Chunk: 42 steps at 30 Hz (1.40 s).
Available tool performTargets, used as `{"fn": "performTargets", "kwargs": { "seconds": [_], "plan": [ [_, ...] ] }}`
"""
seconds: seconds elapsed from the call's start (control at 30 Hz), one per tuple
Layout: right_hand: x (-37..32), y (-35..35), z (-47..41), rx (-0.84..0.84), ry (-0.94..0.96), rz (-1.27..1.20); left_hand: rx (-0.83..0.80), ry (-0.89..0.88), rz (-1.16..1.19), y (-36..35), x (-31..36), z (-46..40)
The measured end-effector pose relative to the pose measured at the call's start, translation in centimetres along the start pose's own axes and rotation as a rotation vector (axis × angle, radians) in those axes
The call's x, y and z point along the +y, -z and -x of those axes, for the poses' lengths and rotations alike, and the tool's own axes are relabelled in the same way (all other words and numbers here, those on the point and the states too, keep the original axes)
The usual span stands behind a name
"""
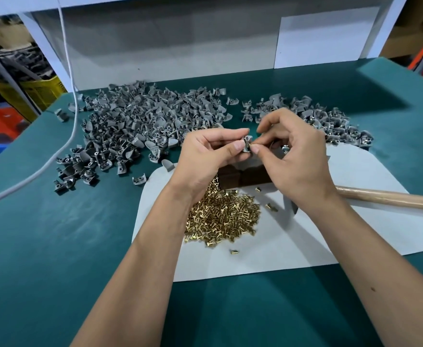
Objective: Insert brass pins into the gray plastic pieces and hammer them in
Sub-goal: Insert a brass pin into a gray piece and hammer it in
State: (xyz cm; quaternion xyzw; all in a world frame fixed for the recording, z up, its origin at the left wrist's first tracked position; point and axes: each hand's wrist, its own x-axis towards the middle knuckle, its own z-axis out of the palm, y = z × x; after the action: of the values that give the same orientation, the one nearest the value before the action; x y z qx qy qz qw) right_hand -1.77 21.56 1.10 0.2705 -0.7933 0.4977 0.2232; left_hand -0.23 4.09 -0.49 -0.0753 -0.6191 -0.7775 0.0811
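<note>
My left hand [206, 152] pinches a small gray plastic piece [246, 144] between thumb and fingers, above a dark brown block [243, 177]. My right hand [294, 156] pinches a brass pin [250, 146] at the piece's right side; the pin is mostly hidden by the fingertips. A heap of brass pins [224, 214] lies on the white sheet [330, 234] under my wrists. A hammer's wooden handle [390, 197] lies on the sheet at the right, its head hidden behind my right hand.
A large pile of gray plastic pieces [135, 126] covers the green table [55, 246] at the back left, and a smaller pile [325, 116] sits at the back right. A white cable [70, 136] runs down the left side. A white wall panel [180, 41] stands behind.
</note>
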Motion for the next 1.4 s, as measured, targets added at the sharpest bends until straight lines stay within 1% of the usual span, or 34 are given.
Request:
{"fn": "performTargets", "kwargs": {
  "seconds": [0.17, 0.3, 0.6, 0.7, 0.93, 1.1, 1.23, 1.4],
  "plan": [
    [0.1, -0.2, 0.2, -0.017, -0.038, -0.030, 0.008, 0.015, -0.014, -0.2, 0.0, 0.1],
    [0.0, -0.4, 0.2, -0.037, -0.042, 0.006, 0.023, 0.029, -0.026, -0.4, 0.2, 0.1],
    [-0.1, -0.1, 0.0, -0.043, -0.054, 0.113, 0.037, -0.005, -0.154, -1.3, 0.2, 0.1],
    [0.1, 0.0, 0.0, -0.060, -0.056, 0.095, 0.030, 0.021, -0.120, -0.9, 0.2, 0.1],
    [0.2, -0.1, 0.1, -0.043, 0.016, 0.069, 0.034, 0.095, 0.049, 0.1, 0.6, 0.2],
    [0.7, 0.0, 0.2, -0.002, 0.121, 0.152, 0.024, 0.136, 0.107, 0.0, 0.9, 0.3],
    [1.1, 0.0, 0.0, -0.007, 0.211, 0.210, 0.031, 0.155, 0.112, 0.0, 1.0, 0.3],
    [1.0, -0.2, -0.1, 0.014, 0.176, 0.226, 0.064, 0.126, 0.007, -0.4, 0.7, 0.2]
  ]
}}
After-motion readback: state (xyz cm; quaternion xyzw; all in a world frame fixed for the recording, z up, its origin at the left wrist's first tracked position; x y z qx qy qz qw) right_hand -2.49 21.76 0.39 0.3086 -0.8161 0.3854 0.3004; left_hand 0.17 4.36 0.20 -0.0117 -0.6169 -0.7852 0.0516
